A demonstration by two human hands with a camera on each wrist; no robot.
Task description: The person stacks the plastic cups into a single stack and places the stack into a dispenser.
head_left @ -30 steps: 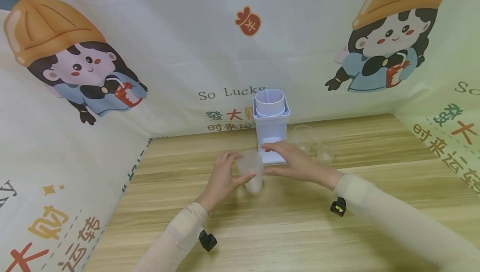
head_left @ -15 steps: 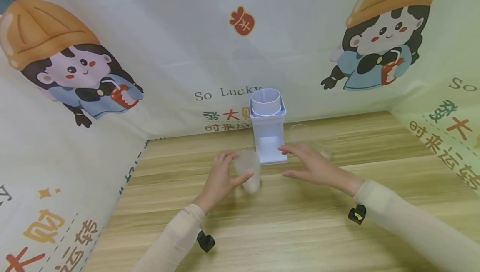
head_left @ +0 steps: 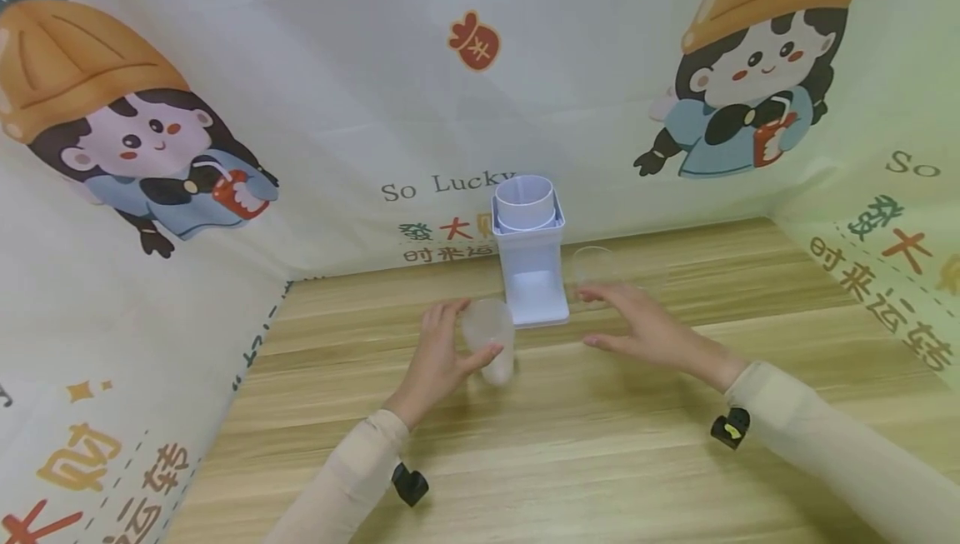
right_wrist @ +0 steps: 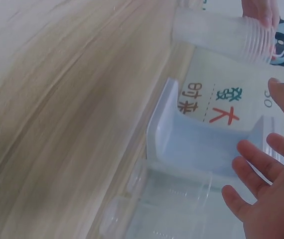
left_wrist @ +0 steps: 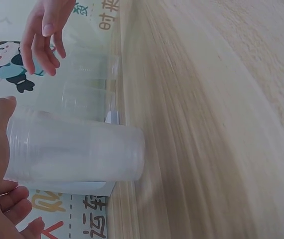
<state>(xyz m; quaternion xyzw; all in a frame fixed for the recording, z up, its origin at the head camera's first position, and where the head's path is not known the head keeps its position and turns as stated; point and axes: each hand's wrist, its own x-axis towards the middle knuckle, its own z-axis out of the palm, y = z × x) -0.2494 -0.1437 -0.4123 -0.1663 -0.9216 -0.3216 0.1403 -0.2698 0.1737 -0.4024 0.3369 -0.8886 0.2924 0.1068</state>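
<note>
A stack of clear plastic cups (head_left: 489, 323) stands on the table, their layered rims showing in the right wrist view. My left hand (head_left: 438, 356) grips the stack near its top, thumb on the near side and fingers round the far side. To the right, my right hand (head_left: 648, 329) is held with fingers spread and nothing in them. Behind it, two separate clear cups stand side by side; in the right wrist view one cup (right_wrist: 177, 186) is nearer the white cup dispenser (right_wrist: 202, 142) than the other cup (right_wrist: 164, 219). The hand partly hides them in the head view.
The dispenser has a square body with a round tube (head_left: 525, 202) at its top and an open bay below. It stands at the back of the wooden table (head_left: 525, 461), close to a printed cloth backdrop (head_left: 360, 69) that encloses the back and sides.
My right hand has moved right, away from the stack and past the dispenser's front, toward the two separate cups. My left hand stays on the stack. The head view has shifted slightly.
</note>
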